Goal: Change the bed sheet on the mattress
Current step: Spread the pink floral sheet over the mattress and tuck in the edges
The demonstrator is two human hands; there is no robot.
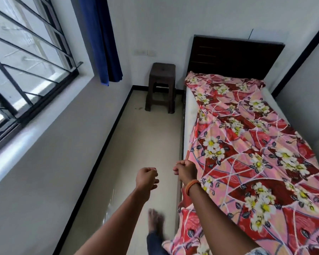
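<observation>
A red and pink floral bed sheet (247, 144) lies rumpled over the white mattress (190, 111). A bare strip of mattress shows along the left side near the dark headboard (234, 57). My right hand (185, 170), with an orange band at the wrist, is closed in a fist at the sheet's left edge and seems to grip that edge. My left hand (146, 176) is a closed fist over the floor just left of it, with nothing visible in it. The sheet's near corner hangs off the bed side down toward the floor.
A dark plastic stool (161, 85) stands at the far wall beside the bed's head. A narrow strip of tiled floor (136, 144) runs between the bed and the window wall. A barred window (26, 61) and a blue curtain (103, 39) are on the left. My bare foot (156, 221) is on the floor.
</observation>
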